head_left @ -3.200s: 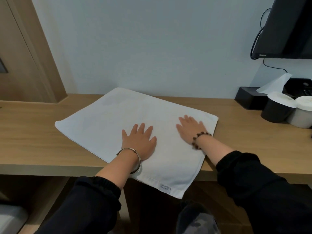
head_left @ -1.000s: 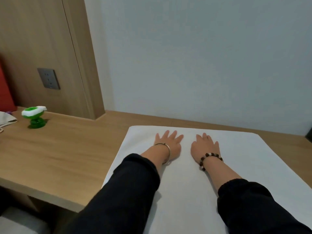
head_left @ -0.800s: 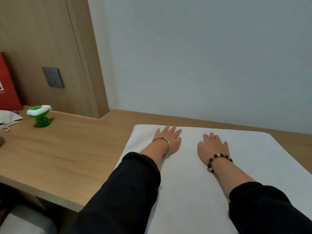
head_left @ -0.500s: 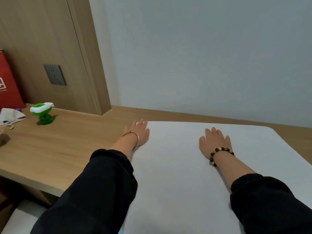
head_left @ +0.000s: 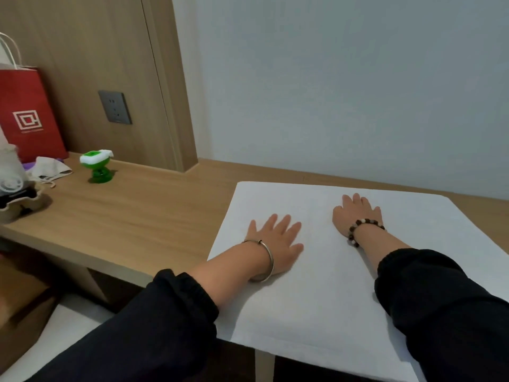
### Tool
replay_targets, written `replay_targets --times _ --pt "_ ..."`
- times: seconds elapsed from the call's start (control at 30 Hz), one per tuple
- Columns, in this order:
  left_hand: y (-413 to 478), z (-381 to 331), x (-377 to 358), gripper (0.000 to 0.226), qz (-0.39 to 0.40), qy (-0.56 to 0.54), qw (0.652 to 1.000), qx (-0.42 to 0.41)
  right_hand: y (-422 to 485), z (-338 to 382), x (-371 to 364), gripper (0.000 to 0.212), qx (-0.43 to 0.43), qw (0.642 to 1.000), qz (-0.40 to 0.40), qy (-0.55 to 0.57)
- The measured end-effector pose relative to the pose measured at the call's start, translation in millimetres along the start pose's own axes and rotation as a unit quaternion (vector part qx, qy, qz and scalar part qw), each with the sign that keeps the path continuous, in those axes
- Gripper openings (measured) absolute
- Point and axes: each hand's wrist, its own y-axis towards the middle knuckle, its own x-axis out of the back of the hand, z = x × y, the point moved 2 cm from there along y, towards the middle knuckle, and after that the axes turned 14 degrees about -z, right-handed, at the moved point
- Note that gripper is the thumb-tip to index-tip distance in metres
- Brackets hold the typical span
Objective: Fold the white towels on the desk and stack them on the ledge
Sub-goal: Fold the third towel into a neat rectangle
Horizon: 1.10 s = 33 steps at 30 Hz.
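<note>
A white towel [head_left: 316,299] lies flat on the wooden desk [head_left: 143,216], its near edge hanging over the front of the desk. My left hand [head_left: 275,241], with a metal bangle on the wrist, presses flat on the towel close to its left edge, fingers spread. My right hand [head_left: 356,213], with a bead bracelet, lies flat on the towel further back and to the right. Neither hand grips the cloth.
On the desk's left end stand a red paper bag [head_left: 26,117], a small green and white gadget [head_left: 96,166], a crumpled beige cloth [head_left: 51,168] and a white item [head_left: 11,177] at the frame edge. A wall socket [head_left: 115,107] sits in the wood panel behind.
My left hand has slid from the towel's far left corner back toward me along the left side. My right hand has barely shifted. The view has turned slightly left.
</note>
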Motion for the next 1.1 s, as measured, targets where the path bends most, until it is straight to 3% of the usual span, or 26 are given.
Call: replay_targets --times 0.17,0.3,0.4,0.8,0.9,1.0,1.1 --pt "-47 32 6 0.053 -0.065 -0.015 0.997 0.043 -13 8 5 0.054 0.052 0.998 0.032 -0.013" --pt "-46 30 6 0.052 -0.061 -0.023 0.997 0.05 -57 41 0 0.056 0.146 0.987 0.071 0.003" --pt "-46 32 7 0.052 -0.062 -0.027 0.996 0.057 -94 65 -7 0.055 0.217 0.974 0.054 0.033" --pt "-95 80 13 0.058 -0.051 -0.059 0.988 0.137 -102 63 -2 0.054 0.215 0.975 0.036 0.039" --pt "-97 78 16 0.057 -0.053 -0.026 0.99 0.127 -104 63 0 0.054 0.215 0.975 0.032 0.041" --pt "-92 67 23 0.053 -0.065 0.043 0.994 0.079 -108 56 5 0.053 0.272 0.959 0.059 0.051" --pt "-82 46 30 0.052 -0.076 0.04 0.996 0.026 -113 30 9 0.053 0.296 0.951 0.073 0.06"
